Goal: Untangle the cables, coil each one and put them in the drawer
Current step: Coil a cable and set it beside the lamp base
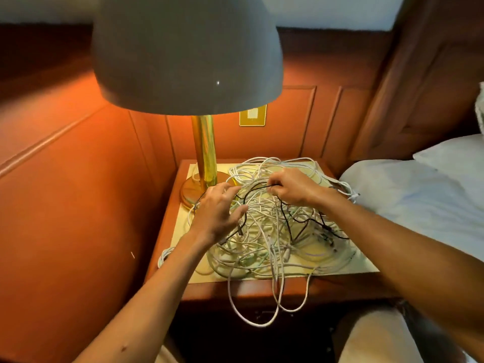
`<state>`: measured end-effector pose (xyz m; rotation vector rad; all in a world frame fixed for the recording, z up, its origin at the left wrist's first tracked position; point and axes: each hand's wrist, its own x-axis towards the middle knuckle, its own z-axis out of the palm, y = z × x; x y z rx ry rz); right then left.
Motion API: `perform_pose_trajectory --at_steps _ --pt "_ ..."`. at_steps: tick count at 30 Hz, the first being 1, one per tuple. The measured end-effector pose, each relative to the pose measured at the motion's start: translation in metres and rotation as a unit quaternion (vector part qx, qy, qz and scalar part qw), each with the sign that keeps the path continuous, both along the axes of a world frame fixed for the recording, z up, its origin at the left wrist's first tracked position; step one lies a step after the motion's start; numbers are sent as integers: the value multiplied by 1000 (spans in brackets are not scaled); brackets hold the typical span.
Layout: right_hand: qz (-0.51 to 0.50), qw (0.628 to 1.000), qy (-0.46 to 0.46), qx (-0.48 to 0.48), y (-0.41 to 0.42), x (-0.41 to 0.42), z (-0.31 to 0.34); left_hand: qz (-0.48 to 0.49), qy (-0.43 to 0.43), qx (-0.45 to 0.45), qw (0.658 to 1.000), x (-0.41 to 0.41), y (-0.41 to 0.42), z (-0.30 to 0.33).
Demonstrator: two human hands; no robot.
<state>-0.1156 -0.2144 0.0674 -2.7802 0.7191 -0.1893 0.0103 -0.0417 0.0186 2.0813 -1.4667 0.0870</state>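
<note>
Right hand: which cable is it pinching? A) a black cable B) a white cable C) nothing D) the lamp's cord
A: the right hand has its fingertips closed in a pinch grip on a black cable raised above the mostly white cable tangle on the nightstand.

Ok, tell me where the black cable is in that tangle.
In the head view, the black cable threads through the white cables on the nightstand, right of the brass lamp base. The right hand pinches its upper loop.
</note>
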Motion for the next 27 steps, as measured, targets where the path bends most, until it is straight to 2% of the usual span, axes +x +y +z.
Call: perform_pose_trajectory --at_steps 3,5,7,9,11,13,14,17,21,24,27 --pt "19 986 -145 84 6 -13 22 -25 -6 11 1000 -4 -22 10" --pt "36 975 -207 79 9 -21 38 -35 -10 -51 998 -7 -34 20" --pt "51 965 -249 60 9 -28 54 -29 24 -114 993 -12 -42 35" --pt "53 959 -277 34 7 -34 71 -16 117 -156 981 -20 -48 54" --pt "48 961 -273 8 1 -40 87 -50 280 -192 939 -30 -51 73" --pt "26 974 -223 -30 -8 -48 95 -77 392 -212 892 -39 -50 86" --pt "3 981 -184 -59 -14 -52 97 -74 413 -209 883 -42 -47 89" --pt "-103 983 -92 -122 -34 -71 95 -66 425 -144 891 -42 -34 80" --pt "-220 968 -75 -96 -60 -112 90 -110 395 -3 912 -40 -9 53" --pt "-249 963 -101 -36 -67 -142 91 -127 301 20 945 -40 4 41" --pt "-216 963 -118 112 -50 -165 97 -99 322 -25 941 -48 6 40"
